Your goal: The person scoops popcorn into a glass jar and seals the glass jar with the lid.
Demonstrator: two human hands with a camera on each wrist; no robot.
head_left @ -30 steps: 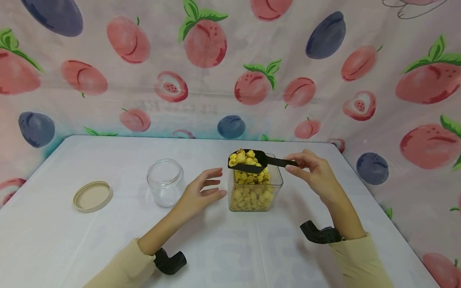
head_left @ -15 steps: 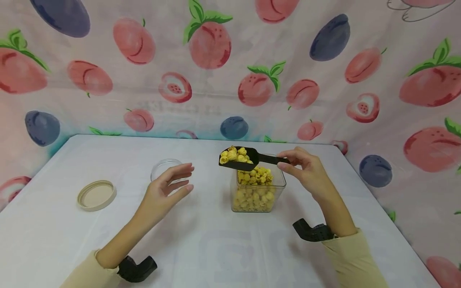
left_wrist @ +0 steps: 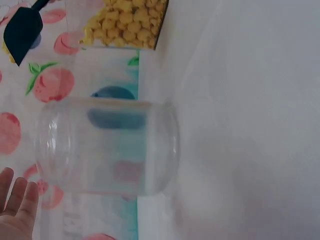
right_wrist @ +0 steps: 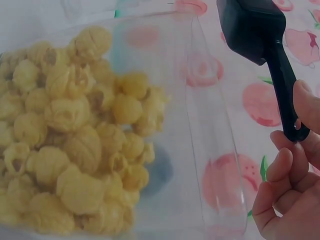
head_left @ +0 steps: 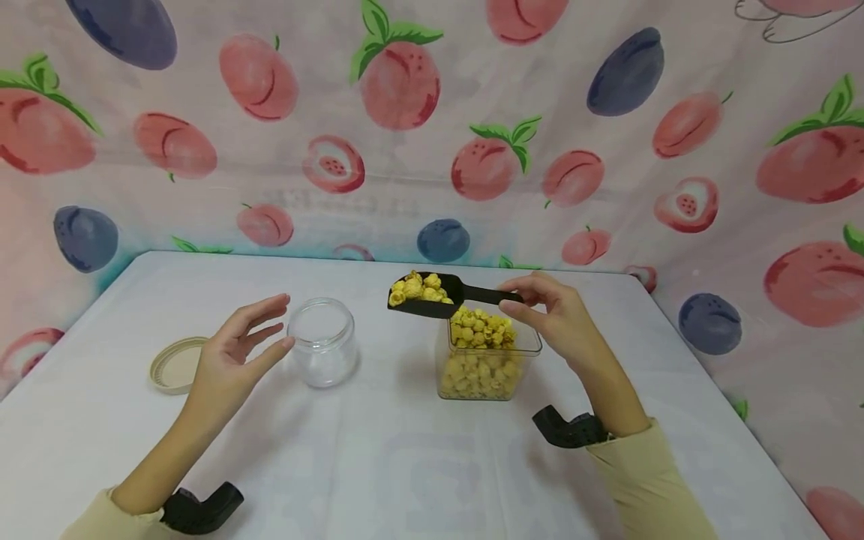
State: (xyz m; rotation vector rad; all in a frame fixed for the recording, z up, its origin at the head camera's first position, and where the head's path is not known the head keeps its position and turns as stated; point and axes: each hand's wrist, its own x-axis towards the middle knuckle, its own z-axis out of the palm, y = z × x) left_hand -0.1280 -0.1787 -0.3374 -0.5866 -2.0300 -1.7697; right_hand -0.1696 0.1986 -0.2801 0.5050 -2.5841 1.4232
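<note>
Head view: right hand [head_left: 553, 319] is pinching a scoop [head_left: 452, 290] of popcorn [head_left: 420, 288] near the box [head_left: 513, 352]'s left rim.
Left wrist: left hand [left_wrist: 18, 212], fingers extended, is hovering by a jar [left_wrist: 107, 155] one bump could topple. Right wrist: gripping only the end of the handle [right_wrist: 282, 95] could be inviting a twist, then a spill.

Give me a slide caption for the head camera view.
Right hand holding a black scoop of popcorn, left hand near a clear jar.
</note>
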